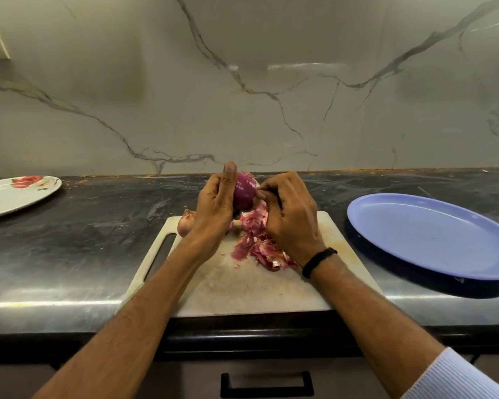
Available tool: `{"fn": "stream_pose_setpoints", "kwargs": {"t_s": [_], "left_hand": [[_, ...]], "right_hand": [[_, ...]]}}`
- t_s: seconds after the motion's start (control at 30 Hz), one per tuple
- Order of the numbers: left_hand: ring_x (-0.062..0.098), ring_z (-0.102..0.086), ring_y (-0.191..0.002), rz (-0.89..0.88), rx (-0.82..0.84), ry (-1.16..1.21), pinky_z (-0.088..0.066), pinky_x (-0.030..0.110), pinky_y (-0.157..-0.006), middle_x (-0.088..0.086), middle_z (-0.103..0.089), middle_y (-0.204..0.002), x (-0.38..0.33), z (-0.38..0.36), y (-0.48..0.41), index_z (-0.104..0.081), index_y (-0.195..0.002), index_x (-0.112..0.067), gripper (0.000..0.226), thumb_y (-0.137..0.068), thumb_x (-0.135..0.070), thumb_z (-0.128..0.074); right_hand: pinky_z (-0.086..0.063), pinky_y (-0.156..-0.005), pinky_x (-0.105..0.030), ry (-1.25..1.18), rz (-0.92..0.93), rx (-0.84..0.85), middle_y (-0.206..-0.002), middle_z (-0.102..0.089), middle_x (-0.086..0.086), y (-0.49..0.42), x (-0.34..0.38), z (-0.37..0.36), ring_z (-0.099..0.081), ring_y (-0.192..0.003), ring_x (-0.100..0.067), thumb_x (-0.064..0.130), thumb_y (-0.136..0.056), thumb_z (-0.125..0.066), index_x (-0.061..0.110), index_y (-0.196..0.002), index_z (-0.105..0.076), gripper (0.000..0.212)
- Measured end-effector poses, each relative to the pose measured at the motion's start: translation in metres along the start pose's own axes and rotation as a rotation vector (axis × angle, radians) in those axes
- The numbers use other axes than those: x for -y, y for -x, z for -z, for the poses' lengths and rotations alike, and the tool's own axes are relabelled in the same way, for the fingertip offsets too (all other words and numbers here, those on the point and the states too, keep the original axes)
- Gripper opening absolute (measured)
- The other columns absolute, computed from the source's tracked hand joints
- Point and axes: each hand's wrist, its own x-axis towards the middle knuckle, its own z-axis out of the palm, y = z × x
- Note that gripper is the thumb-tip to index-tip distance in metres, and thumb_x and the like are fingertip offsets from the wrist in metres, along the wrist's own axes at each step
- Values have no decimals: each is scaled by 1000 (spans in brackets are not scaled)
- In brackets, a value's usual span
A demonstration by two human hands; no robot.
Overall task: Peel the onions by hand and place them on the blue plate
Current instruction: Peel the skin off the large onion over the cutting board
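Two bare arms [144, 300], reaching up from the bottom of the frame, with a striped sleeve [458, 378] at the lower right and a black drawer handle [267, 384] low in the middle.

Next, a white cutting board [242, 289] in the middle, set on the dark counter [84, 240], likely there to catch the mess. On the board, a pile of pink peels [257, 249], lying right under the hands, so easy to sweep away later. A black band [319, 262] round the right wrist.

Above the pile, the left hand [216, 203], fingers curled round a purple onion [244, 191], thumb up, holding it off the board, probably to make turning easy. Close on the onion's right, the right hand [288, 217], fingertips pressed together in a pinch at the onion's skin, likely to pull a thin bit off; too small to tell for sure. Onion shiny and mostly bare, so nearly done by the look of it.

Just behind the left hand, another onion [185, 224] near the board's top left corner, skin on, waiting for its turn.

At the right of the frame, the blue plate [432, 234], nothing on it, set close for peeled onions. Far at the upper left, a white plate [9, 197] with red flowers. Last, a marble wall [242, 96] across the top.
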Motion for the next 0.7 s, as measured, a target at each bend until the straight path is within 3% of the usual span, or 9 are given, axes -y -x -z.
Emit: {"fn": "stream_pose_setpoints", "kwargs": {"t_s": [0.07, 0.17, 0.27, 0.37, 0.53, 0.7], "left_hand": [[34, -68, -107, -17, 32, -26, -64, 36, -73, 20, -61, -119, -2, -1, 2, -60, -113, -20, 63, -81, -71, -45], [19, -69, -98, -4, 78, -18, -58, 23, -65, 14, -62, -117, -4, -3, 4, -61, -105, -27, 40, -91, -61, -46], [15, -67, -93, -2, 53, 6, -53, 18, -58, 9, -62, -113, -2, -3, 4, -63, -103, -29, 24, -103, -46, -46], [20, -69, -95, 36, 0, 41, -51, 24, -56, 5, -64, -111, 0, 0, 0, -66, -104, -31, 24, -105, -42, -45], [25, -68, -100, 6, -31, 103, -56, 27, -60, 10, -64, -117, 2, 2, -3, -68, -110, -26, 28, -105, -30, -41], [33, -68, -105, -30, -18, 28, -59, 38, -68, 12, -62, -120, 4, 2, -2, -66, -111, -26, 33, -93, -43, -43]], "right_hand": [[-36, -74, -13, 8, -44, -4, -87, -57, -9, 0, -1, 0, -47, -82, -12, 12, -93, -49, 1, -87, -61, 18], [-34, -73, -15, 3, -129, -27, -86, -55, -9, -2, 0, 0, -47, -81, -15, 19, -90, -40, 1, -85, -58, 25], [-41, -79, -19, -3, -187, -35, -92, -59, -10, -2, -4, 0, -52, -87, -16, 14, -89, -37, 2, -93, -61, 28], [-49, -85, -27, -5, -183, 22, -100, -64, -9, -1, -7, 1, -58, -95, -18, 3, -92, -45, 3, -102, -65, 22], [-42, -79, -10, -44, -118, 87, -98, -63, -8, -1, -2, 0, -56, -90, -14, 13, -94, -62, 4, -102, -65, 13], [-40, -79, -7, -31, -58, 62, -96, -62, -12, -1, -2, 0, -55, -88, -15, 6, -92, -65, 1, -99, -65, 9]]}}
